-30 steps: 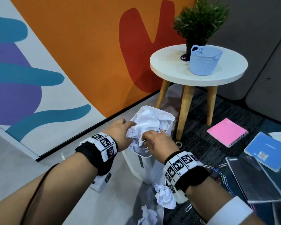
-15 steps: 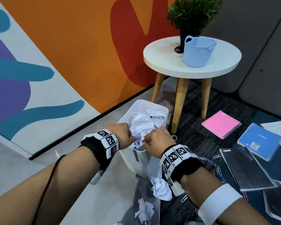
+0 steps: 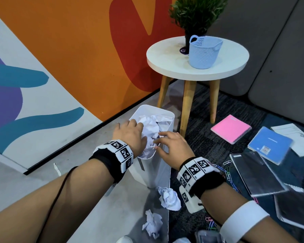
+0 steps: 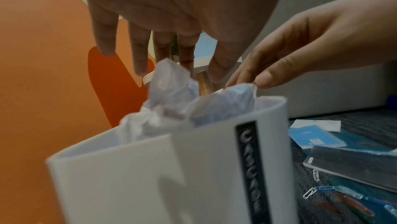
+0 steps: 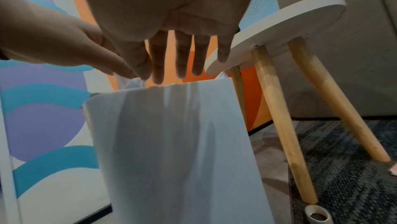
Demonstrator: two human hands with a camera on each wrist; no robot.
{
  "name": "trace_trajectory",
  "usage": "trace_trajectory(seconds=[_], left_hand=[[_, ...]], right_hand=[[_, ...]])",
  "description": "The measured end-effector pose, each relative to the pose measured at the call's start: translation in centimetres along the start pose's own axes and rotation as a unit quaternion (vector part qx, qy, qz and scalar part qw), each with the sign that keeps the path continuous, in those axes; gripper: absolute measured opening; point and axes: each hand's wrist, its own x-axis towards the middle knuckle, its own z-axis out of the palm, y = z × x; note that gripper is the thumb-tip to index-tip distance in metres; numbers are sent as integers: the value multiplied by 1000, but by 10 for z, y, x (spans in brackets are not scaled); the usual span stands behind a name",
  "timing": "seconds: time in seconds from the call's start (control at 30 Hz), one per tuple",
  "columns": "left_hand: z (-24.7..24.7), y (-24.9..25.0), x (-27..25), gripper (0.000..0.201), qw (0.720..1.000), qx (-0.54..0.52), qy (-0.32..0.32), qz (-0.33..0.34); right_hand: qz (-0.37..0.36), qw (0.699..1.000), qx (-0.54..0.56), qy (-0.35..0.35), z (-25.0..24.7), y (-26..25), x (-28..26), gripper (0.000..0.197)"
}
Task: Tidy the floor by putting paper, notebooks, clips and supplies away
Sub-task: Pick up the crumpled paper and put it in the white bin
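Both hands are hovering over the white bin (image 3: 152, 165), palms down. Left hand (image 3: 130, 135) is reaching over the bin's left rim, fingers straight and spread, tips touching the crumpled paper (image 3: 152, 130) inside; grip wide, holding nothing. Right hand (image 3: 172, 146) is sitting over the bin's near-right rim, fingers straight and fanned, tips just at the paper; grip wide too, nothing held. Both wrists are wearing black bands with square marker tags.

Paper is filling the bin and poking above its rim. Two more paper balls (image 3: 169, 199) are lying on the floor just in front of the bin. Right of the bin: pink notebook (image 3: 231, 128), blue notebook (image 3: 270, 145), dark notebooks (image 3: 256, 174), paper clips (image 3: 225, 171) on the carpet.

A dark vertical label on the bin's front is showing in the left wrist view; lettering too blurred to read. Behind the bin, a round table (image 3: 168, 57) is carrying a blue basket (image 3: 204, 51) and a plant (image 3: 197, 14).
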Motion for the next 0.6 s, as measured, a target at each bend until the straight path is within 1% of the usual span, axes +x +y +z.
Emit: trace_trajectory(seconds=[0.1,0.17,0.2,0.27,0.37,0.47,0.6], left_hand=[[-5,21,-3,45,997,-40,49,51],[-8,40,-7,41,991,-58,65,97],[-9,50,-11,39,989,-69,61,118],[-7,72,-20,36,984,-86,33,153],[9,98,-31,42,978,-79,-29,190],[40,111,-36,49,977,-75,-84,182],[81,109,-39,42,977,-105,-143,116]], right_hand=[[18,998,16,61,-9,11,-6,20],[44,997,8,64,-15,19,-11,20],[56,997,1,57,-17,23,-14,21],[78,997,-13,27,-20,31,-23,23],[124,990,-12,-58,-14,42,-38,33],[169,978,-13,-123,6,54,-53,39],[181,968,-30,-173,47,72,-71,36]])
